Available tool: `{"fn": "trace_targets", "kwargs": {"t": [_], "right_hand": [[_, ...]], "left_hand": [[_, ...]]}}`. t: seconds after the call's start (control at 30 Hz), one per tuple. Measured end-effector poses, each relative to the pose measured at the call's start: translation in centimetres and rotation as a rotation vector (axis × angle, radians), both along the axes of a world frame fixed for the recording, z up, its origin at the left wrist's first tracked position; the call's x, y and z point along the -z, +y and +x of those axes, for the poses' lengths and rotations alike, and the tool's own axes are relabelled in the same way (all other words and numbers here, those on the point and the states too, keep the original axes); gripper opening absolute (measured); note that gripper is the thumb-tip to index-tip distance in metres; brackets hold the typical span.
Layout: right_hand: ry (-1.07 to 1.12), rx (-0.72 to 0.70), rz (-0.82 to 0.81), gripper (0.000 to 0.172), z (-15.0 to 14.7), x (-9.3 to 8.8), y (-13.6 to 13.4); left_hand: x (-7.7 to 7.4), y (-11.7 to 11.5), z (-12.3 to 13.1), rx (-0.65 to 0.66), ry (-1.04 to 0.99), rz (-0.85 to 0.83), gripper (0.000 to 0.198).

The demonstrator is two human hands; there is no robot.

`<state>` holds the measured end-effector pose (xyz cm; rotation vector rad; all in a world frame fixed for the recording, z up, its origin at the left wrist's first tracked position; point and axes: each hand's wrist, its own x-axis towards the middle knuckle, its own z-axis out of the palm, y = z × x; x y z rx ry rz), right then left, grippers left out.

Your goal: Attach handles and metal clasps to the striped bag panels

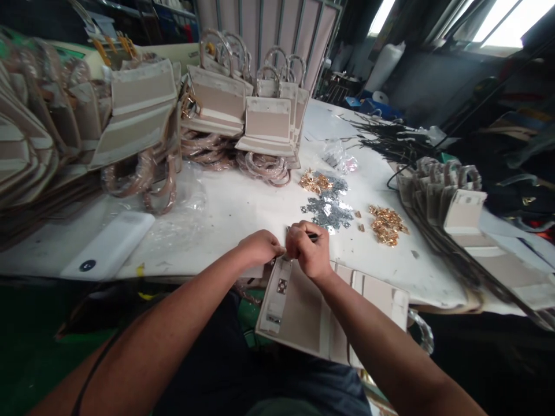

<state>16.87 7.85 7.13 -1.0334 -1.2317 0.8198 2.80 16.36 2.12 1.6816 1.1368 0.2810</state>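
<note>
A beige handbag [303, 315] lies across my lap and the table's front edge, its flap with a small metal clasp plate [282, 286] facing up. My left hand [260, 247] is closed in a pinch at the top edge of the flap. My right hand [309, 249] is closed beside it, fingers curled around a thin dark tool [313, 236] whose tip sticks out to the right. Both hands touch at the flap's edge. What the left fingers pinch is too small to make out.
On the white table [243, 208] lie piles of gold fittings [385, 222] [315, 182] and silver plates [330, 211]. Finished beige bags stand at the back [266, 124] and left [139, 110]. More bag parts are stacked right [446, 196]. A white power bank [108, 242] lies front left.
</note>
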Motion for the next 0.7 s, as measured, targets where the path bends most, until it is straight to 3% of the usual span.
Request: {"fn": "trace_targets", "kwargs": {"t": [0.2, 0.4, 0.5, 0.57, 0.63, 0.7], "right_hand": [[0.054, 0.016, -0.002, 0.049, 0.4, -0.2, -0.6], [-0.154, 0.065, -0.116, 0.044, 1.2, -0.7, -1.2], [-0.305, 0.008, -0.195, 0.047, 2.3, -1.6, -4.4], [-0.461, 0.025, -0.240, 0.045, 2.7, -1.3, -7.9], [-0.690, 0.053, -0.271, 0.039, 2.6, 0.2, -11.7], [-0.942, 0.045, -0.301, 0.049, 2.2, 2.4, -15.1]], "left_hand": [[0.0, 0.1, 0.1, 0.077, 0.056, 0.011, 0.035], [-0.1, -0.2, -0.1, 0.075, 0.088, 0.083, 0.036], [-0.3, -0.2, -0.4, 0.082, 0.091, 0.129, 0.038], [-0.5, -0.3, -0.6, 0.088, 0.083, 0.143, 0.039], [-0.8, -0.6, -0.5, 0.089, 0.075, 0.135, 0.042], [-1.2, -1.0, -0.4, 0.091, 0.070, 0.112, 0.044]]}}
